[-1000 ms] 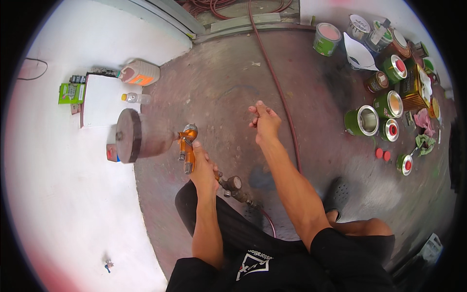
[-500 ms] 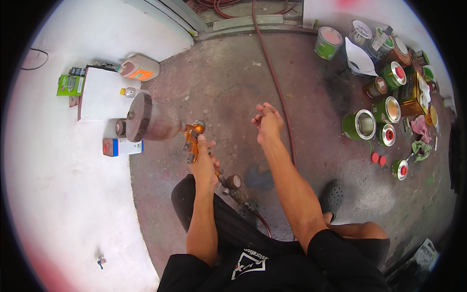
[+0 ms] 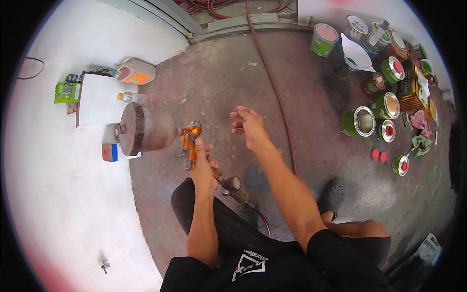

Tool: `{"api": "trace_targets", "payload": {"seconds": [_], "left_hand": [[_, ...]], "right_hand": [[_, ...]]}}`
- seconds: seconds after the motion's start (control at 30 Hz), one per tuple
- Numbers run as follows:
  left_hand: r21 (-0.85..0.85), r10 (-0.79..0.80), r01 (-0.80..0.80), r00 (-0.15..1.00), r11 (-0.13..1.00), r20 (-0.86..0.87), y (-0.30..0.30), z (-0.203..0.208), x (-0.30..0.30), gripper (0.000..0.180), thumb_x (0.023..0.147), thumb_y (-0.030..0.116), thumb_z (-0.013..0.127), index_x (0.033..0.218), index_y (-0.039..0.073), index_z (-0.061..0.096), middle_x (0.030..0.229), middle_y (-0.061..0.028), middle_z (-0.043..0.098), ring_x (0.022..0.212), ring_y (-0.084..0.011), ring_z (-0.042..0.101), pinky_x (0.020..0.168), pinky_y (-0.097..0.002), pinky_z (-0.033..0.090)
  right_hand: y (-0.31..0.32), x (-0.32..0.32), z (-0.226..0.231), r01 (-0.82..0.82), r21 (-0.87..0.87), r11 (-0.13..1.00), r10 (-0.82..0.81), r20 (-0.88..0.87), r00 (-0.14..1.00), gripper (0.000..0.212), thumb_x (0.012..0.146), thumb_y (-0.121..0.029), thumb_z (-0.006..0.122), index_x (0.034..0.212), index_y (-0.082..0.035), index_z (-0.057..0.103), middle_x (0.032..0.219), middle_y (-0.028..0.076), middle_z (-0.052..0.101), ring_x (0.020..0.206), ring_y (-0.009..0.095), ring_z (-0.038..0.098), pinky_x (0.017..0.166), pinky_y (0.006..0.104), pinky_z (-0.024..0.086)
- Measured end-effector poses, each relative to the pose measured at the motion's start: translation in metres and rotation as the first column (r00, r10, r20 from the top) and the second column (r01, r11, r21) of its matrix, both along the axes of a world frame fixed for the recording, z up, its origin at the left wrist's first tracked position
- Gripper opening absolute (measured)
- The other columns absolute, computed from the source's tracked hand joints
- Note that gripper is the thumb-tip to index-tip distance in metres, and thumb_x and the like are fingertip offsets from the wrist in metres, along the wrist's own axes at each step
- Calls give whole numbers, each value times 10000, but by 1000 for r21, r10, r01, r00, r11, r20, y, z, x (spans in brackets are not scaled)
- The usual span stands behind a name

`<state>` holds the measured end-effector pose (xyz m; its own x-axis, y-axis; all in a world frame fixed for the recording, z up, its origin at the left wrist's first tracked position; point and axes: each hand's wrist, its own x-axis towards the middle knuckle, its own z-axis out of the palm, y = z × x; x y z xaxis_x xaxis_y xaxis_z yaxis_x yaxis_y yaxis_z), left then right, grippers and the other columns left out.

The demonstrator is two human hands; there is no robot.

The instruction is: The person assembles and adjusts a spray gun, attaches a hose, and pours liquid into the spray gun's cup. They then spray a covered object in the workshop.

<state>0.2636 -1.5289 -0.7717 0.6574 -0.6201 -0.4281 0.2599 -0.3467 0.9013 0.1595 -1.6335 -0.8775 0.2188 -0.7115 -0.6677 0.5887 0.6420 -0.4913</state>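
Observation:
My left hand (image 3: 203, 171) is wrapped round the handle of a spray gun (image 3: 188, 145) with a worn orange metal body. Its large, cloudy paint cup (image 3: 158, 131) lies on its side, the dark lid facing left. Below the grip hang a round gauge (image 3: 234, 183) and a fitting, from which a red air hose (image 3: 265, 223) runs down beside my knee. Over the floor, to the right of the gun, my right hand (image 3: 251, 128) is held out with slightly curled, separated fingers. Nothing shows in it, and it is apart from the gun.
Several paint cans (image 3: 358, 121) crowd the right side, with two red caps (image 3: 378, 155) and crumpled cloths (image 3: 421, 122) nearby. A beige jug (image 3: 136, 72) and a small clear bottle (image 3: 132, 97) stand by the left wall. Another red hose (image 3: 272, 82) crosses the floor.
My right hand has moved left, nearer the spray gun, with its fingers more apart. The gun and its cup have shifted slightly left.

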Motion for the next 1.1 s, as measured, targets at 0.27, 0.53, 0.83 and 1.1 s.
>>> {"api": "trace_targets", "payload": {"seconds": [0.27,0.53,0.83,1.1], "left_hand": [[-15,-43,43,999,999,-27,4,-8,5,288,1085,409,674,1042,153,550,781,36,485,536,-49,406,501,-258,407],[-57,-222,219,973,974,-62,6,-5,4,436,1102,462,623,1309,80,596,952,-48,632,581,-101,525,553,-282,473],[-188,-469,448,879,874,-88,14,2,-2,654,1124,583,477,1452,20,538,1234,-146,690,680,-144,599,645,-309,528],[-267,-389,330,897,905,-210,16,5,2,625,1118,624,448,1425,85,532,1221,-104,696,628,-129,541,618,-311,482]], "right_hand": [[3,9,15,-250,-72,966,249,-21,968,288,1061,-328,654,1234,-98,677,1104,43,734,801,117,642,705,309,576],[-2,5,43,-542,-192,818,516,-171,839,761,971,-772,561,1011,-33,738,861,73,702,732,154,605,670,310,499],[-18,-18,89,-631,-248,735,564,-293,772,927,869,-914,571,796,1,696,756,118,653,698,182,606,574,347,441],[8,-1,102,-258,-250,933,266,-2,964,628,993,-623,691,1183,-25,672,1037,74,726,758,124,670,604,254,507]]}}
